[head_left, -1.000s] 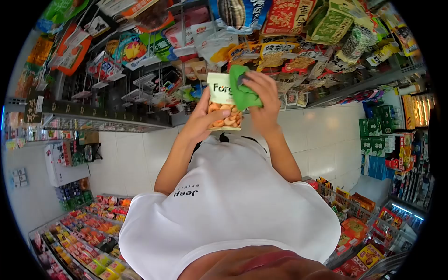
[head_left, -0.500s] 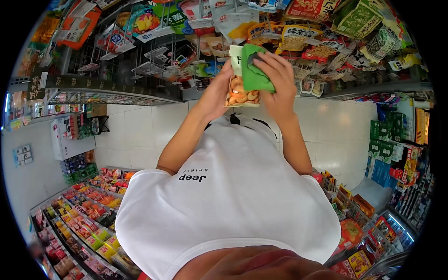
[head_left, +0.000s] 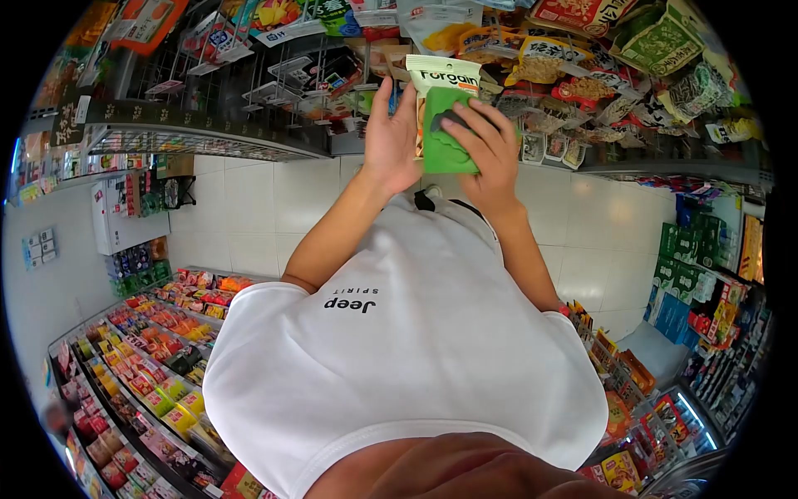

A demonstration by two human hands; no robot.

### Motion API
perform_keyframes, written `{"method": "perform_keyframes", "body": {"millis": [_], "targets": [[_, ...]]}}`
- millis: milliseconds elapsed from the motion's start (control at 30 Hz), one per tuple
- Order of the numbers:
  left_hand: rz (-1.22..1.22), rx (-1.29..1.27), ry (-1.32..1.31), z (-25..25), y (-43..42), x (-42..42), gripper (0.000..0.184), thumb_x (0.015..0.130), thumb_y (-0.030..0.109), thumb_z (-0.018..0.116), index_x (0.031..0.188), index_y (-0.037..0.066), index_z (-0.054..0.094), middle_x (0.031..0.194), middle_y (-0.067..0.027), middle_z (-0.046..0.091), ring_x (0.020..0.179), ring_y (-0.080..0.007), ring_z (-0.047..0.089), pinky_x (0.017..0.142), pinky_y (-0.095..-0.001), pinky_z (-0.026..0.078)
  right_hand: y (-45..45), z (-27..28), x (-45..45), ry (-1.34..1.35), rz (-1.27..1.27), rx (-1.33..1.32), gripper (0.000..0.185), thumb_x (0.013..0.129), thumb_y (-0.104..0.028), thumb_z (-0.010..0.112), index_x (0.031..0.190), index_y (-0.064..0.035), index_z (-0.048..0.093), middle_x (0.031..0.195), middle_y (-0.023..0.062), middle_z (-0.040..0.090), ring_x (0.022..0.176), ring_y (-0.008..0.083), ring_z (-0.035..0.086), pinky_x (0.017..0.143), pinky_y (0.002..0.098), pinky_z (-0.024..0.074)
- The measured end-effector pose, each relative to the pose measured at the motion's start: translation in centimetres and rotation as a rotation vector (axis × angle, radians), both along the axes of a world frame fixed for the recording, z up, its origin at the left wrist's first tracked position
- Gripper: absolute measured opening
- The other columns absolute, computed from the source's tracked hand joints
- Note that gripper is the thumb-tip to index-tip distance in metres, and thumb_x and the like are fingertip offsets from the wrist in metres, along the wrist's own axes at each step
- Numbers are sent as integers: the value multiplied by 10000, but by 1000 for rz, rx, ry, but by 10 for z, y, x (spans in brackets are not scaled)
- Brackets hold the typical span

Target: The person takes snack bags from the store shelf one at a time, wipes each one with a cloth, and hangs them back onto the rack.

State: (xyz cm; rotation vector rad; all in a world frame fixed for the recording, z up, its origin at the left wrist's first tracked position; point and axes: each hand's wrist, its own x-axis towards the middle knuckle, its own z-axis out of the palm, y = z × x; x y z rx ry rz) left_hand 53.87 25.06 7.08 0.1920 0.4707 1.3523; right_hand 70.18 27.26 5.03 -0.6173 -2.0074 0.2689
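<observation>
A cashew snack bag point(head_left: 434, 72) with a cream top stands upright before me, its printed name partly readable. A soft-looking green piece point(head_left: 449, 160) with a dark patch covers most of its front; whether it is a cloth I cannot tell. My right hand point(head_left: 490, 158) grips the green piece and the bag together from the right, fingers bent across the front. At the bag's left edge is my left hand point(head_left: 391, 145), open, palm turned inward and fingers pointing up. Whether it touches the bag is unclear.
Ahead, a rack of hanging snack bags point(head_left: 544, 62) spans the view, with a metal shelf point(head_left: 208, 137) at left. Packed goods shelves point(head_left: 141, 366) stand behind on the left, and more shelving point(head_left: 644, 382) on the right. Pale floor tiles point(head_left: 307, 195) lie below.
The bag has risen and turned, showing more of its printed top. The green piece has slid down over the cashew window. My left hand has loosened from the bag's left side and opened.
</observation>
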Motion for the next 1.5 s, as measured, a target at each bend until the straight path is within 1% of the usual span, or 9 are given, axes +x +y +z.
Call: {"method": "perform_keyframes", "body": {"millis": [167, 300, 433, 633, 833, 1067, 1267, 1400, 1500], "targets": [[7, -59, 47, -2, -9, -7, 739, 1028, 689, 280, 1569, 191, 357, 1477, -133, 532, 1311, -304, 551, 1126, -478, 428, -11, -2, 0, -89, 136, 69, 451, 737, -70, 725, 1185, -118, 748, 1309, 47, 682, 1243, 331, 585, 1015, 444, 499], [52, -81, -6, 4, -16, -4, 685, 1028, 649, 369, 1536, 192, 412, 1449, -81, 569, 1283, -280, 571, 1107, -463, 440, -16, 0, -5, 41, -82, -37, 445, 745, -58, 715, 1186, -113, 746, 1314, 70, 678, 1245, 342, 585, 1015, 444, 500], [1, -35, 22, -9, -21, -28, 505, 1051, 434, 518, 1488, 189, 448, 1370, -51, 611, 1218, -227, 617, 1029, -421, 507, -26, 7, -17, -5, 108, 3, 443, 776, -25, 685, 1211, -92, 736, 1340, 90, 669, 1258, 350, 581, 1048, 453, 479], [-12, 15, 13, 10, -44, -36, 425, 1046, 187, 560, 1451, 208, 432, 1348, -44, 611, 1215, -205, 634, 1011, -407, 535, -35, 25, -31, 215, -17, -256, 464, 775, -20, 692, 1237, -60, 719, 1359, 122, 660, 1331, 361, 558, 1112, 442, 429], [-48, 42, 45, -1, -56, -57, 433, 1065, 211, 542, 1474, 221, 398, 1374, -42, 599, 1235, -197, 621, 1008, -408, 536, -67, 26, -41, -60, 60, -73, 462, 769, 14, 688, 1219, -83, 726, 1357, 100, 662, 1321, 343, 567, 1087, 463, 466], [-99, -87, -168, -34, -80, -50, 446, 1085, 229, 516, 1510, 249, 383, 1389, -49, 591, 1216, -207, 635, 988, -397, 545, -81, 29, -51, -2, -130, -200, 521, 741, 34, 663, 1251, -68, 703, 1399, 117, 637, 1365, 356, 534, 1136, 449, 414], [-138, -10, -46, -24, -80, -48, 406, 1111, 366, 431, 1441, 134, 467, 1311, -64, 652, 1192, -211, 645, 988, -401, 551, -107, 25, -41, -227, -84, -136, 530, 758, -10, 694, 1278, -107, 690, 1402, 78, 625, 1351, 345, 536, 1089, 471, 486], [-62, -102, -89, -36, -81, -27, 553, 1094, 497, 394, 1394, 61, 556, 1303, -132, 654, 1163, -245, 659, 1009, -399, 551, -111, 27, -38, -167, -212, -131, 510, 768, -30, 705, 1273, -106, 691, 1403, 72, 625, 1353, 345, 531, 1086, 473, 486], [-214, 4, -139, -43, -76, -27, 604, 1074, 549, 399, 1380, 55, 567, 1268, -129, 672, 1117, -239, 680, 983, -411, 563, -120, 25, -31, -196, -144, -73, 509, 745, -17, 697, 1246, -103, 700, 1384, 67, 630, 1350, 339, 532, 1095, 482, 481]]}}
